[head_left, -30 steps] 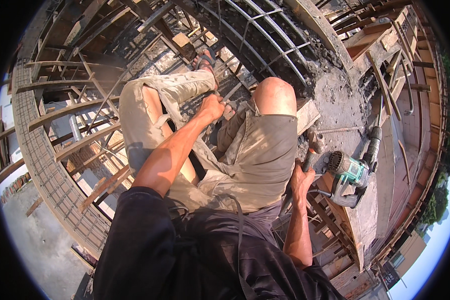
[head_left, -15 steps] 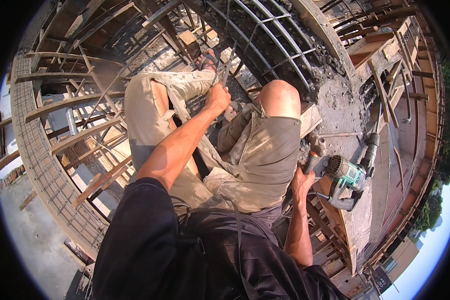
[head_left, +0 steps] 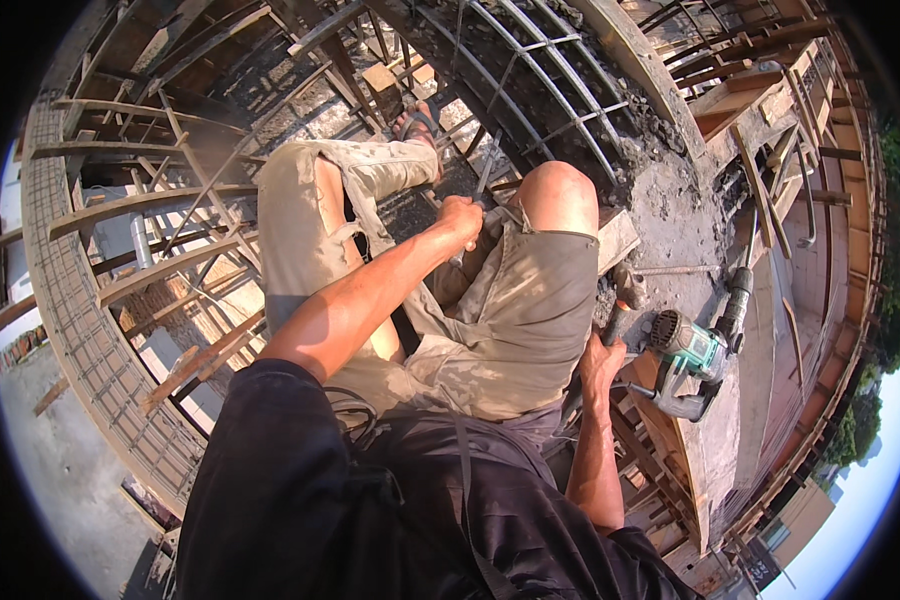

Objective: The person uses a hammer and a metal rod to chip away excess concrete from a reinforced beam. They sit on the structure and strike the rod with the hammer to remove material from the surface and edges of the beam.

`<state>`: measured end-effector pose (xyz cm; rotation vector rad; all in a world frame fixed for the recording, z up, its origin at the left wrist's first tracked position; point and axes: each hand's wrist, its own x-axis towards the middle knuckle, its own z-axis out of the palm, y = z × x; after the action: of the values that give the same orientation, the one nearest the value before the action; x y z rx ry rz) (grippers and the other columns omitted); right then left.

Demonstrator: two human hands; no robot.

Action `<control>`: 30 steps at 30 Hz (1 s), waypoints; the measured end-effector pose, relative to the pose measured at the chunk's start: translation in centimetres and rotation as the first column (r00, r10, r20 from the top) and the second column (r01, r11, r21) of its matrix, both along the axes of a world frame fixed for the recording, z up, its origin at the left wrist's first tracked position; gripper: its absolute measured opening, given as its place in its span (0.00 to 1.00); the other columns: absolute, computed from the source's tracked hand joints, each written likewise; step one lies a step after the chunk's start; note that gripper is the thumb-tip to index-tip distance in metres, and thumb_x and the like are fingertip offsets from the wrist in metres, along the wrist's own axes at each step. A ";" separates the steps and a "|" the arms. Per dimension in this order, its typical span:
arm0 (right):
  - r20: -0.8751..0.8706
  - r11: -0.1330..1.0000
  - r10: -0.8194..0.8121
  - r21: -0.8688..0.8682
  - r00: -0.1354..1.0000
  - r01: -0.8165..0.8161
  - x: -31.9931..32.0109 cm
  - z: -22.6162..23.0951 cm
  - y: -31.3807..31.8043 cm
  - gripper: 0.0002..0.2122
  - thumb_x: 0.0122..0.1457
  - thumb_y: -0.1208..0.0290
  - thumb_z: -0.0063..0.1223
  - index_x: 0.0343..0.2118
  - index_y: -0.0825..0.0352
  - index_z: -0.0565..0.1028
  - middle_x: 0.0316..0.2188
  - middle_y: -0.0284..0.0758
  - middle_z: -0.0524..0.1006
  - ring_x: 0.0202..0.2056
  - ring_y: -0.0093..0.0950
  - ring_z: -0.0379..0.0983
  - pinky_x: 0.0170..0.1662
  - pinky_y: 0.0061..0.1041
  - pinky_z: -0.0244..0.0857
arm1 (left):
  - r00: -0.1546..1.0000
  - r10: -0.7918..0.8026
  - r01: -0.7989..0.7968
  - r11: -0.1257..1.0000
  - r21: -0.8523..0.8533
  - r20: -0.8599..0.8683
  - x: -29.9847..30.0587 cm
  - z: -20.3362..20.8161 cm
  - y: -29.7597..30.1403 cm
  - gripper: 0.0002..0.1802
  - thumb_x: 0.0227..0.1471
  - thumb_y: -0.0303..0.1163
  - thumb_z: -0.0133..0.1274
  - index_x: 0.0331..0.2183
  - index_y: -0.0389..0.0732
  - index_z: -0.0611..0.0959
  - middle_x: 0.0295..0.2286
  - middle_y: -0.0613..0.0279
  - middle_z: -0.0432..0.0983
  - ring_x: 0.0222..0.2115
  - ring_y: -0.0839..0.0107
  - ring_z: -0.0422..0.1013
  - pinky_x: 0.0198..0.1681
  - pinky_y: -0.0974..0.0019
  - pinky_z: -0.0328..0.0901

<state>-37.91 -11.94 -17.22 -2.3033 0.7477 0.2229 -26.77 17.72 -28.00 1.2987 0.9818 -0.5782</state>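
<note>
My left hand (head_left: pixel 459 221) is closed round a slim grey metal bar, like a chisel (head_left: pixel 488 168), that sticks up past my fist between my legs. Its lower end is hidden. Beside my bare knee, my right hand (head_left: pixel 600 361) grips a dark, thick tool handle (head_left: pixel 618 319) with an orange-brown tip. The rest of that tool is hidden by the hand and my trousers. Just beyond the tip lies a rusty brown metal piece (head_left: pixel 631 284); whether the two join I cannot tell. To the right of that hand, a green and black power breaker (head_left: pixel 692 350) rests on the concrete.
A rebar cage (head_left: pixel 560 75) runs through the formwork trough ahead. Rough grey concrete (head_left: pixel 675 215) lies right of my knee. Timber props and beams (head_left: pixel 150 205) cross a deep drop on the left. More rebar mesh (head_left: pixel 95 335) follows the left edge. My sandalled foot (head_left: pixel 418 121) is ahead.
My left hand has come nearer and to the right with the metal bar, now closer to my bare knee. The right hand has barely shifted; its handle now sits apart from the rusty piece in view.
</note>
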 end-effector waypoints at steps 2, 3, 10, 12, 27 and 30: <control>-0.012 1.000 -0.020 0.016 1.000 0.020 -0.1 -0.4 -0.5 0.20 0.56 0.60 0.56 0.19 0.76 0.72 0.13 0.34 0.69 0.20 0.23 0.61 0.27 0.32 0.61 | 0.998 0.053 -0.049 0.989 -0.138 0.023 0.7 0.1 0.8 0.16 0.62 0.32 0.48 0.48 0.33 0.73 0.15 0.66 0.62 0.09 0.74 0.58 0.09 0.65 0.52; -0.007 0.999 -0.021 0.024 1.000 0.021 -0.1 -0.4 -0.5 0.20 0.56 0.60 0.57 0.19 0.76 0.72 0.13 0.34 0.69 0.20 0.23 0.61 0.27 0.32 0.61 | 0.994 0.102 -0.099 0.992 -0.083 0.025 0.7 0.4 0.7 0.12 0.62 0.32 0.48 0.43 0.34 0.73 0.14 0.68 0.61 0.09 0.76 0.57 0.08 0.67 0.51; -0.013 1.000 0.006 -0.028 1.000 -0.007 0.2 0.9 0.6 0.20 0.56 0.61 0.56 0.19 0.76 0.72 0.13 0.33 0.69 0.20 0.23 0.60 0.26 0.32 0.60 | 0.992 0.103 -0.096 0.990 -0.105 0.069 1.2 -0.2 0.7 0.10 0.61 0.35 0.50 0.32 0.37 0.73 0.12 0.66 0.60 0.07 0.70 0.58 0.09 0.63 0.52; 0.001 1.000 0.011 -0.022 1.000 -0.011 0.2 1.1 0.8 0.20 0.57 0.60 0.56 0.19 0.75 0.72 0.13 0.32 0.68 0.20 0.22 0.59 0.26 0.32 0.59 | 0.990 0.121 -0.113 0.988 -0.105 0.075 1.4 0.4 0.3 0.11 0.59 0.33 0.51 0.28 0.38 0.72 0.12 0.65 0.61 0.08 0.69 0.59 0.09 0.61 0.53; 0.034 0.996 0.065 -0.064 0.997 -0.063 0.4 5.1 0.4 0.19 0.58 0.61 0.58 0.17 0.69 0.68 0.13 0.25 0.64 0.20 0.18 0.56 0.23 0.26 0.52 | 0.982 0.182 -0.186 0.892 -0.412 -0.050 4.1 1.7 4.0 0.13 0.61 0.32 0.44 0.45 0.36 0.68 0.26 0.62 0.67 0.15 0.79 0.58 0.12 0.71 0.57; 0.067 0.993 0.112 -0.038 0.991 -0.109 2.0 10.4 2.2 0.16 0.59 0.66 0.59 0.19 0.69 0.70 0.15 0.23 0.65 0.21 0.16 0.57 0.24 0.22 0.53 | 0.964 0.265 -0.247 0.874 -0.418 -0.017 4.6 4.4 4.4 0.11 0.62 0.31 0.44 0.44 0.36 0.68 0.25 0.64 0.66 0.16 0.81 0.58 0.13 0.75 0.55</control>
<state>-35.95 -9.78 -6.81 -2.3749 0.5943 0.1809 -22.20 22.08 -23.61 0.7800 0.9163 -0.5177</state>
